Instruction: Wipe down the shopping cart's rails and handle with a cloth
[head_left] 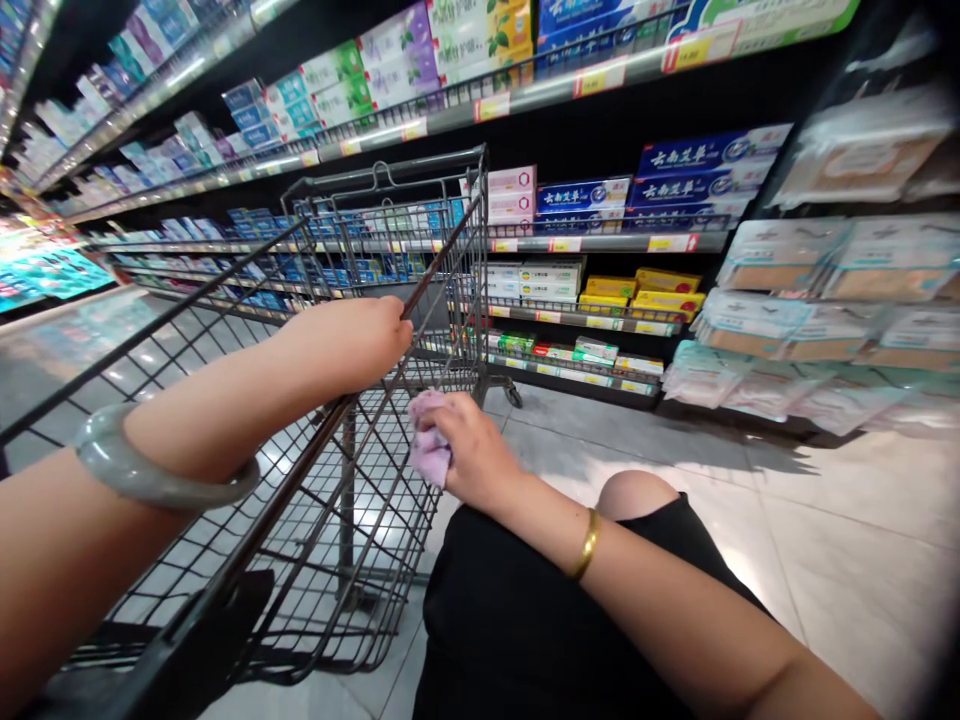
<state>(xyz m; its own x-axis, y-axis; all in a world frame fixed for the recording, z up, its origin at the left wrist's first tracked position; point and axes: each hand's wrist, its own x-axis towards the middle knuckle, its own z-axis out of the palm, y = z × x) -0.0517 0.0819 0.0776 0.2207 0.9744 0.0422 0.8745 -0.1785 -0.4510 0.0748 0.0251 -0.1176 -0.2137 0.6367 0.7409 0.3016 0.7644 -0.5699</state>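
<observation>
A dark metal shopping cart (pixel 360 520) stands on my left, its wire basket tilted across the view. My left hand (pixel 360 335), with a grey bangle (pixel 154 470) on that wrist, is closed over the cart's top side rail. Bunched in my right hand (pixel 476 450) is a light purple cloth (pixel 430 455), held against or very near the wire side, just below the left hand; whether it touches the wires I cannot tell. A gold bracelet (pixel 589 545) circles my right wrist.
Shelves (pixel 540 95) with many boxed goods run along the back and left. Packaged items hang in bags (pixel 787 260) at the right. A cart wheel (pixel 513 392) rests on the tiled floor (pixel 840 520). My knee (pixel 637 497) is close below my right hand.
</observation>
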